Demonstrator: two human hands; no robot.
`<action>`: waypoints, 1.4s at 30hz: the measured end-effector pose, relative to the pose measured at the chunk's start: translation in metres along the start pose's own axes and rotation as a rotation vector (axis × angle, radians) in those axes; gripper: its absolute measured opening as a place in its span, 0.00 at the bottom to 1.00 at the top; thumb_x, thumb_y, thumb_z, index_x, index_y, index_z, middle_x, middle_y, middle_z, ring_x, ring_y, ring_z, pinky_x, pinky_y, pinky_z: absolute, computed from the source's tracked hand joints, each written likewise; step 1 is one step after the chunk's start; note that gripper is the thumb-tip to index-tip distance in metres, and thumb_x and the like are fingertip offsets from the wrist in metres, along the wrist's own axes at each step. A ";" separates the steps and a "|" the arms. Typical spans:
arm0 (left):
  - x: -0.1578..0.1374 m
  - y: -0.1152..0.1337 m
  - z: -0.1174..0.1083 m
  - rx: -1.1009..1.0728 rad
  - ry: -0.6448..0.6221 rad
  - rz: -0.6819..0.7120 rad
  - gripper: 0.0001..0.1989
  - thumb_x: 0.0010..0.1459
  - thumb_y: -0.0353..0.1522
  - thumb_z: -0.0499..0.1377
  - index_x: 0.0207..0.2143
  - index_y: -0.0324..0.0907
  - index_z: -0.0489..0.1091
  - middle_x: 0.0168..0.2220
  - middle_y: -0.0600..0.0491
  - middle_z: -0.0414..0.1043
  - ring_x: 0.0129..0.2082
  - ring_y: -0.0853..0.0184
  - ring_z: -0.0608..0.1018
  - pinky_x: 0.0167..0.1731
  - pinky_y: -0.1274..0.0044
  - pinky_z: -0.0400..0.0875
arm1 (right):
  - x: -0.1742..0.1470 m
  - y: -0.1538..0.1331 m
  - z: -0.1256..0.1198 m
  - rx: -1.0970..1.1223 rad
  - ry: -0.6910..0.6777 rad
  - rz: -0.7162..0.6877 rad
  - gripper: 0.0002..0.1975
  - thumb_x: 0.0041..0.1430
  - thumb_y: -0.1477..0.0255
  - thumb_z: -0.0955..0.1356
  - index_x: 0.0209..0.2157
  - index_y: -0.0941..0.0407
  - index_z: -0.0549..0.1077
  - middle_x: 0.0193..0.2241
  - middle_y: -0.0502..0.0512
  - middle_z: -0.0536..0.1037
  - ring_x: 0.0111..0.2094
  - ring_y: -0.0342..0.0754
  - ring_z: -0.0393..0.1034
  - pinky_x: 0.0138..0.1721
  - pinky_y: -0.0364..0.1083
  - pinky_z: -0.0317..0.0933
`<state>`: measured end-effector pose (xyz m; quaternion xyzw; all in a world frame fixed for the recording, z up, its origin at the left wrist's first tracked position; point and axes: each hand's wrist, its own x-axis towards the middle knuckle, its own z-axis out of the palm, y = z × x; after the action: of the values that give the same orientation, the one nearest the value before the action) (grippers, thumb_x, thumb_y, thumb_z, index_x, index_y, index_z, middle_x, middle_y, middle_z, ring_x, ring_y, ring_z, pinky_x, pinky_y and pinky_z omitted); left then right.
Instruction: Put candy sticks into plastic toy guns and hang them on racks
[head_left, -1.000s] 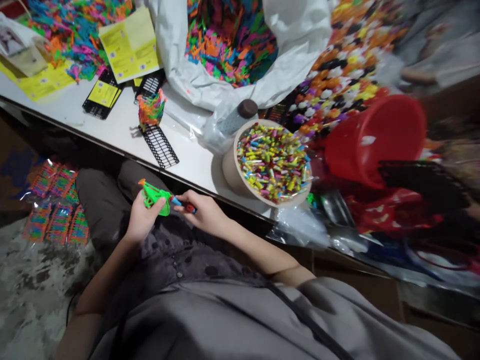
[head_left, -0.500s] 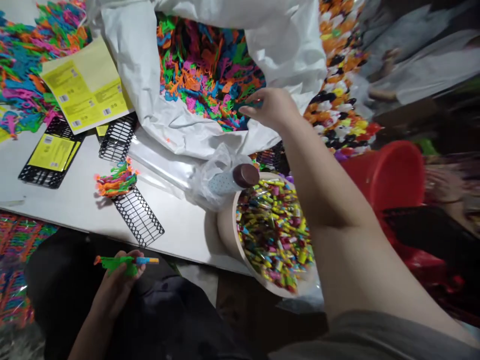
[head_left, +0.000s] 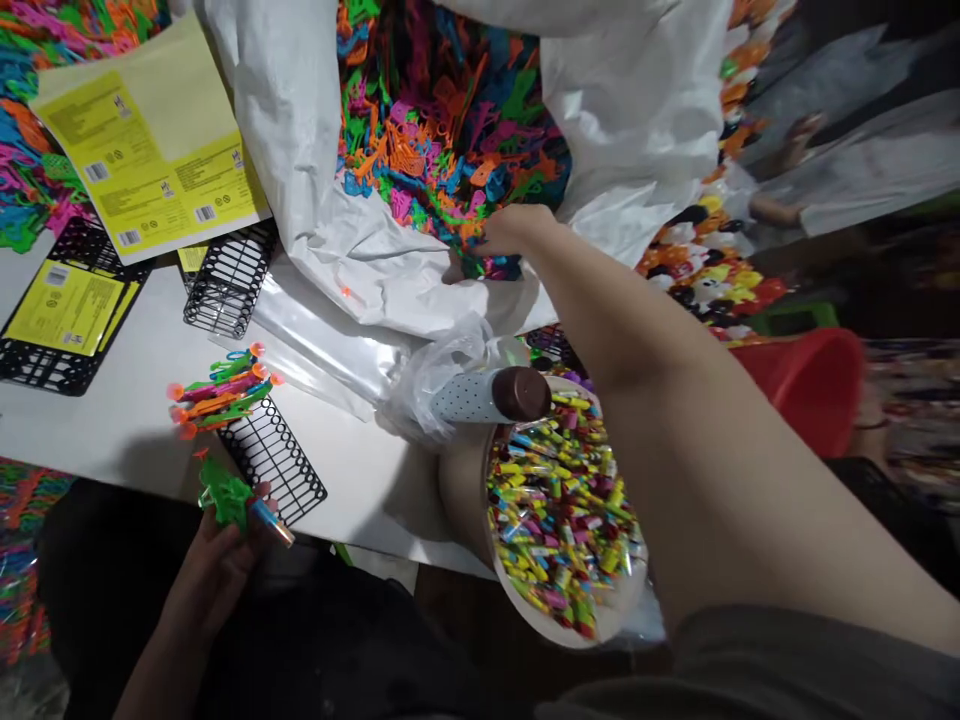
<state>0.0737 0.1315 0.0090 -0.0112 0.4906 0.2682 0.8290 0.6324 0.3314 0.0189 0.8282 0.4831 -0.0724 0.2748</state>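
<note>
My left hand (head_left: 217,570), low on the left over my lap, is closed around a green plastic toy gun (head_left: 223,490). A small blue and orange tube (head_left: 270,522) sticks out of the same grip, to the right. My right hand (head_left: 514,230) reaches over the near rim of a white sack (head_left: 289,130). Its fingertips are among the bright plastic toy pieces (head_left: 420,150) inside and hard to make out. On the table, just above my left hand, a bunch of coloured toy guns with orange tips (head_left: 225,392) rests against a black plastic rack (head_left: 276,462).
A round tub (head_left: 491,545) of small coloured tubes stands at the table's edge. Beside it lies a dotted bottle with a brown cap (head_left: 480,395). Yellow printed sheets (head_left: 150,150) and more black racks (head_left: 229,285) sit left. A red bucket (head_left: 810,390) stands right.
My right hand has moved lower and deeper into the toys by the sack's near rim. The toy gun and tube in my left hand have tilted downward to the right. The view has shifted.
</note>
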 end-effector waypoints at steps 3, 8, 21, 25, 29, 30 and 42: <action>-0.004 -0.005 -0.006 0.049 -0.039 0.003 0.25 0.44 0.35 0.71 0.47 0.51 0.71 0.49 0.52 0.74 0.46 0.65 0.77 0.42 0.78 0.74 | -0.012 0.006 -0.027 -0.087 0.004 0.008 0.27 0.39 0.58 0.71 0.11 0.62 0.55 0.36 0.78 0.74 0.47 0.51 0.68 0.37 0.47 0.51; -0.018 -0.017 -0.021 0.090 -0.157 0.101 0.25 0.45 0.36 0.70 0.47 0.49 0.69 0.48 0.49 0.74 0.51 0.58 0.75 0.49 0.67 0.70 | -0.104 -0.012 -0.096 -0.153 0.126 -0.022 0.33 0.50 0.52 0.66 0.36 0.74 0.74 0.39 0.69 0.76 0.44 0.47 0.70 0.32 0.45 0.48; -0.097 -0.046 -0.060 0.275 -0.166 0.254 0.27 0.48 0.38 0.67 0.47 0.41 0.61 0.37 0.48 0.75 0.33 0.63 0.79 0.37 0.70 0.75 | -0.401 -0.158 0.007 0.248 0.149 -0.118 0.16 0.54 0.60 0.69 0.40 0.56 0.77 0.34 0.61 0.77 0.37 0.56 0.71 0.35 0.47 0.59; -0.100 -0.064 -0.083 0.195 -0.066 0.401 0.24 0.47 0.36 0.67 0.44 0.41 0.62 0.34 0.51 0.74 0.33 0.65 0.79 0.33 0.74 0.74 | -0.386 -0.189 0.080 0.499 0.134 0.099 0.18 0.54 0.58 0.69 0.41 0.57 0.74 0.36 0.62 0.76 0.37 0.54 0.70 0.37 0.47 0.60; -0.100 -0.074 -0.091 0.128 -0.013 0.479 0.24 0.46 0.36 0.68 0.43 0.40 0.62 0.35 0.50 0.74 0.32 0.67 0.78 0.34 0.74 0.73 | -0.386 -0.194 0.108 0.647 0.065 0.055 0.19 0.49 0.58 0.71 0.37 0.57 0.73 0.35 0.58 0.76 0.36 0.51 0.68 0.36 0.46 0.58; -0.099 -0.076 -0.091 0.113 -0.005 0.489 0.25 0.45 0.36 0.68 0.43 0.40 0.62 0.35 0.51 0.74 0.33 0.67 0.78 0.35 0.73 0.73 | -0.387 -0.192 0.111 0.688 0.071 0.034 0.18 0.48 0.59 0.71 0.36 0.57 0.73 0.34 0.57 0.75 0.35 0.50 0.67 0.36 0.45 0.58; -0.097 -0.079 -0.072 0.026 -0.060 0.435 0.16 0.50 0.30 0.63 0.41 0.41 0.65 0.30 0.57 0.62 0.25 0.77 0.66 0.22 0.84 0.61 | -0.424 -0.200 0.103 1.657 -0.091 -0.030 0.19 0.47 0.56 0.68 0.25 0.56 0.61 0.18 0.44 0.60 0.15 0.35 0.45 0.17 0.40 0.39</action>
<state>0.0153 0.0019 0.0323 0.1137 0.4601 0.4345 0.7659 0.2578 0.0310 0.0190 0.7521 0.2725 -0.4420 -0.4059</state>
